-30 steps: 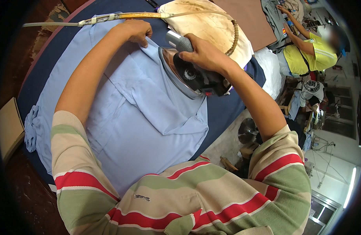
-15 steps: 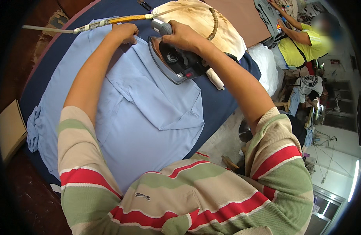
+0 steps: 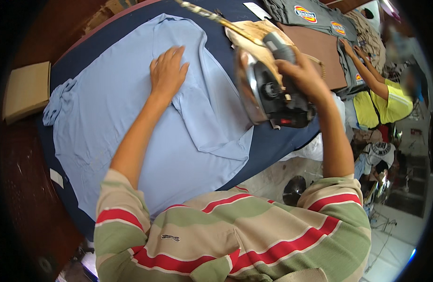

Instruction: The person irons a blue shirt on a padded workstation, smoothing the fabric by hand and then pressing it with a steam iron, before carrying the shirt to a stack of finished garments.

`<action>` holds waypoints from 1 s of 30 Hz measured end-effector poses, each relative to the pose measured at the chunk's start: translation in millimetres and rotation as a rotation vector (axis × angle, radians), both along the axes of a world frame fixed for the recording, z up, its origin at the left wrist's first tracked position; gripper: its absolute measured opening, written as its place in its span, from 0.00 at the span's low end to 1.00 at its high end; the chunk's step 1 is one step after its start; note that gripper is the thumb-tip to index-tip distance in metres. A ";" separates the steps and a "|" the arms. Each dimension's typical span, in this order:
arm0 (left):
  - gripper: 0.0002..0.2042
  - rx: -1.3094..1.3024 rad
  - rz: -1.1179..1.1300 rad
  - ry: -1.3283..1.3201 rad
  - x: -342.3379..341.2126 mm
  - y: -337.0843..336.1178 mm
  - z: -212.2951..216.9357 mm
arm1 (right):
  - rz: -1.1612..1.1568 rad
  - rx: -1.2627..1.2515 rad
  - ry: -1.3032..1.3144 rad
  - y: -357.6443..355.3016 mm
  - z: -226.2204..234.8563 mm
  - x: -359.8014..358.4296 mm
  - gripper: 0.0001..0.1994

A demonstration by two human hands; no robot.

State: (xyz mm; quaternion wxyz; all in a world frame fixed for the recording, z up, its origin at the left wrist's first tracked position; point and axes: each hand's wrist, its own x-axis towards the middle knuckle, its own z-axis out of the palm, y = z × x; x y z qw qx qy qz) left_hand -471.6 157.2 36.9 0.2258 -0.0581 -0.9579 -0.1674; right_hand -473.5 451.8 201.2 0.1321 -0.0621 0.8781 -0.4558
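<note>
A light blue garment [image 3: 118, 103] lies spread over the dark blue padded table, one part of it folded over at the right. My left hand [image 3: 168, 70] rests palm down on its upper middle, fingers stretched out. Wrapped round the grey handle of a clothes iron [image 3: 277, 96], my right hand [image 3: 303, 70] holds it beside the garment's right edge. The iron is tilted, its metal soleplate turned toward the garment, and it is slightly blurred. A hose or cord [image 3: 221, 21] runs from the upper middle down toward the iron's handle.
Behind the iron lies a stained tan cloth [image 3: 249, 30], beside a brown board [image 3: 315, 51]. Dark grey garments [image 3: 296, 11] lie at the far right, where a co-worker in a yellow shirt [image 3: 385, 101] handles them. A cardboard box [image 3: 26, 91] sits at the left.
My right hand has carried the iron right, off the garment. My left hand has let go of the far edge and now lies flat nearer the garment's middle. The view has shifted.
</note>
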 end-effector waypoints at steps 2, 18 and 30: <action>0.20 0.150 0.130 -0.090 45.4 1.2 2.1 | -0.002 -0.004 -0.023 22.4 15.1 -9.4 0.22; 0.18 0.025 -0.244 -0.323 145.9 196.0 -11.7 | 0.013 0.672 0.940 75.4 -75.4 -154.6 0.20; 0.06 0.103 -0.250 -0.215 134.6 209.7 -23.1 | 0.678 0.283 0.405 9.1 -133.9 -29.5 0.06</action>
